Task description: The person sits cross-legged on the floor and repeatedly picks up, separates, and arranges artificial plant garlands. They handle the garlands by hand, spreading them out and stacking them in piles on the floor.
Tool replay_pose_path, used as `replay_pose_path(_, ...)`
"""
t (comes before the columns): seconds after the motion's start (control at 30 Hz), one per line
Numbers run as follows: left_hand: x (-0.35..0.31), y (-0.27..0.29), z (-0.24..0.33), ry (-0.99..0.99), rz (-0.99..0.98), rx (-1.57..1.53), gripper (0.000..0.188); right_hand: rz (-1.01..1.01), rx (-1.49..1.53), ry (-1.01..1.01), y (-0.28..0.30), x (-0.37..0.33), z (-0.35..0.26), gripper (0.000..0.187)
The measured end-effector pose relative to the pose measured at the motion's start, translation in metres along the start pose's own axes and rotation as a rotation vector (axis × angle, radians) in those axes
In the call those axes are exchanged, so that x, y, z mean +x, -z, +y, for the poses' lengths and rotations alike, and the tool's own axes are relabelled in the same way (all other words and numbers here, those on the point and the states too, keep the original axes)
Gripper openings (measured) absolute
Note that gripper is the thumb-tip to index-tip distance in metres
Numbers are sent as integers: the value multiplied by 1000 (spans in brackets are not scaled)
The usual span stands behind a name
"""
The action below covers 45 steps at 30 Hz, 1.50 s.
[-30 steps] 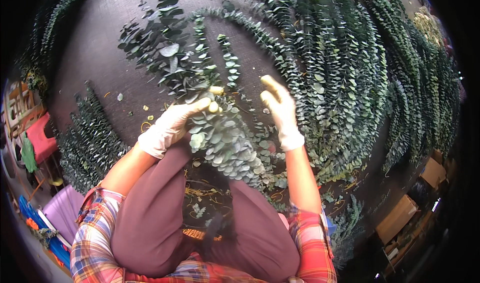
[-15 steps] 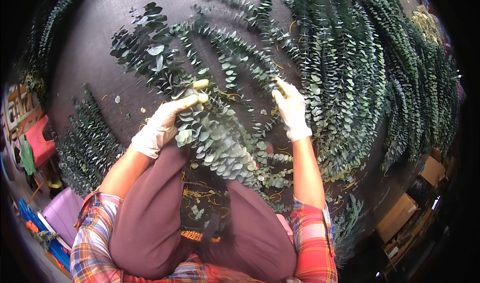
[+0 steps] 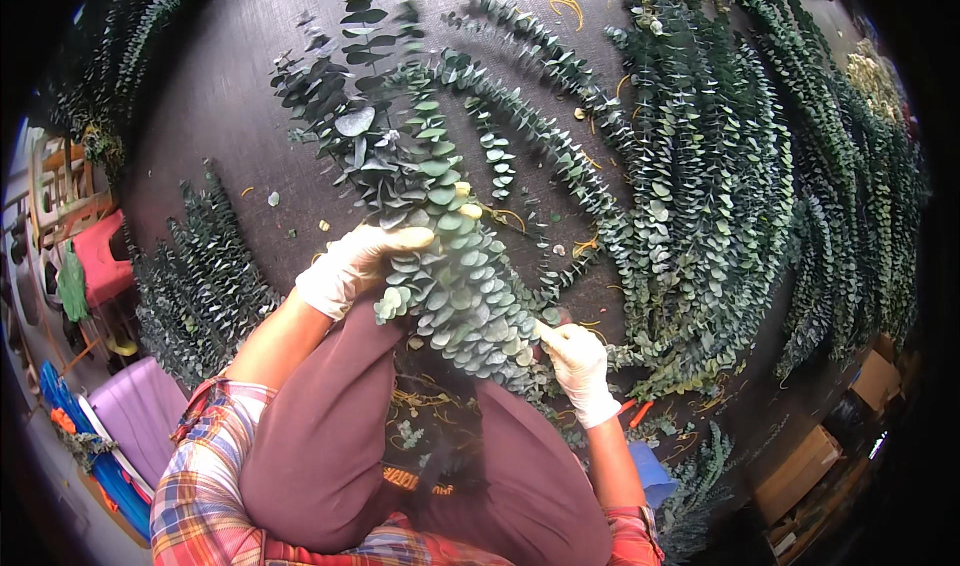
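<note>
My left hand [image 3: 362, 256], in a pale glove with yellowish fingertips, is wrapped around a bunch of eucalyptus branches [image 3: 462, 284] with round grey-green leaves. The bunch slants over my knees, its darker leafy tops fanning out beyond the left hand. At the bunch's near right end, my gloved right hand [image 3: 578, 366] is closed in a pinch on a eucalyptus branch; its exact grip on the stem is partly hidden by leaves. Loose eucalyptus branches [image 3: 545, 116] lie on the dark floor [image 3: 250, 76] just past my hands.
A thick heap of eucalyptus [image 3: 700, 196] spreads along the right. A smaller pile [image 3: 205, 276] lies at left. Orange-red handles [image 3: 641, 413] and a blue object [image 3: 652, 474] lie by my right forearm. Farther out are a red chair [image 3: 100, 258], a purple container [image 3: 138, 416] and cardboard boxes [image 3: 797, 474].
My right hand has come down from the loose branches to the bunch's near end. A green branch now lies along the bunch by my left hand, which keeps its hold.
</note>
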<state>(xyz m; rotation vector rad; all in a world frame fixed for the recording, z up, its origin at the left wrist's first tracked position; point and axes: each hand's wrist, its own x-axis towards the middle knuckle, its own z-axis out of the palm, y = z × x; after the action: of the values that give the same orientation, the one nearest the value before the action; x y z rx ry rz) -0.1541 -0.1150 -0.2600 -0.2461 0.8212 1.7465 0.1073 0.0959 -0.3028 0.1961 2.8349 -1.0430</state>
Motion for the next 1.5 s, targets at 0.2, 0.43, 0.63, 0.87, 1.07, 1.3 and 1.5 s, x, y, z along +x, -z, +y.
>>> replay_pose_path(0.2, -4, -4, 4, 74, -53, 76, 68, 10, -40, -1, 7, 12, 5, 45)
replay_pose_path(0.43, -6, -3, 1, 95, 14, 162, 58, -26, 35, -81, 3, 15, 2, 46)
replay_pose_path(0.63, 4, 25, -14, 44, 92, 38, 38, 30, 579, -449, 7, 63, 31, 48)
replay_pose_path(0.87, 13, 37, -23, 73, 184, 60, 33, 318, -14, -222, -4, 175, 63, 62)
replay_pose_path(1.07, 16, 36, -23, 21, 185, 97, 31, 10, -446, -360, -22, 196, 81, 59)
replay_pose_path(1.3, 11, 46, -25, -2, 231, 19, 28, 411, -201, -68, 2, 162, 52, 56)
replay_pose_path(1.5, 11, 38, -24, -55, 263, 37, 28, 537, -39, -170, 31, 152, 58, 36)
